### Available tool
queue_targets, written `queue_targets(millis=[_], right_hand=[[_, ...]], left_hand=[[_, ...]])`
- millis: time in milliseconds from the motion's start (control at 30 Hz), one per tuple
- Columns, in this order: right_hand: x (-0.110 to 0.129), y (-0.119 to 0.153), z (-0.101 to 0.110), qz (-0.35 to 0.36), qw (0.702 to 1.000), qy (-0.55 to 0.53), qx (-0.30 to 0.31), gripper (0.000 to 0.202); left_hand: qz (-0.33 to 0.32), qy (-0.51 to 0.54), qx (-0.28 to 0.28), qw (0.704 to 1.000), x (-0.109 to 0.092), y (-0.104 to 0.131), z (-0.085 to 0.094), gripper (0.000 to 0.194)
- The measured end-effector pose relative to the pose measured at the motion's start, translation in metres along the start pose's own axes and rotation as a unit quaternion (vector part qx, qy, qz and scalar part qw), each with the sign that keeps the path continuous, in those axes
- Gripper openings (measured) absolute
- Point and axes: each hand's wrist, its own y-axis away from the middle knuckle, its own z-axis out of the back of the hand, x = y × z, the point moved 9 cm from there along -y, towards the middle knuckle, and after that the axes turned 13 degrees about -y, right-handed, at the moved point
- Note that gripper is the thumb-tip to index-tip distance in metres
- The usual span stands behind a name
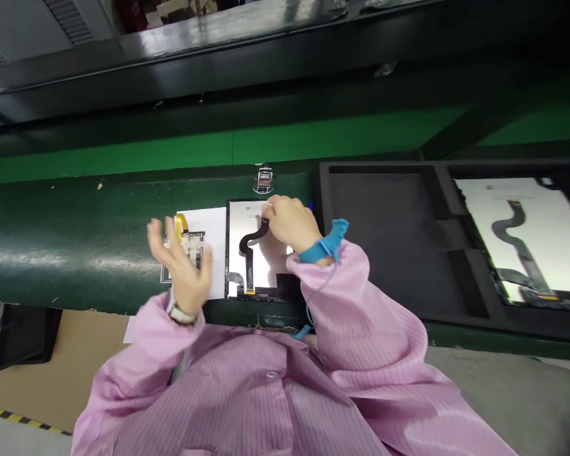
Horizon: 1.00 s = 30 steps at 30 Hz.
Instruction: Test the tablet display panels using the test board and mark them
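A display panel (261, 253) lies on the green bench with its silvery back up. Along it runs a curved black ribbon cable (248, 244). My right hand (292, 221) is closed over the panel's upper right, fingertips pinched by the cable's upper end; what they hold is hidden. A blue wrist strap (323, 246) circles that wrist. Slightly blurred, my left hand (183, 269) is open with fingers spread, over a white sheet (215, 253) left of the panel. Beside its fingers are a yellow tape-like ring (180, 223) and a black-outlined piece (196, 239).
To the right, a black foam tray (380, 240) has another panel (527, 234) with its own ribbon cable. A metal tally counter (264, 180) stands behind my panel. A dark shelf edge (218, 76) runs across the back. Black trays (26, 335) are below at left.
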Motion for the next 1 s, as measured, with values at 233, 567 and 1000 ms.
queue_targets(millis=[233,567,1000], right_hand=[[-0.015,-0.021,0.011,-0.041,0.992,0.116,-0.015,0.032],[-0.008,-0.027,0.053,-0.014,0.995,-0.089,0.044,0.019],[0.029,-0.006,0.097,0.031,0.925,-0.368,-0.088,0.044]], left_hand=[[-0.121,0.062,0.265,0.955,-0.059,0.088,-0.060,0.080],[0.033,0.189,0.264,0.945,-0.028,0.079,-0.053,0.106],[0.411,0.410,0.357,0.731,0.016,-0.061,-0.001,0.031]])
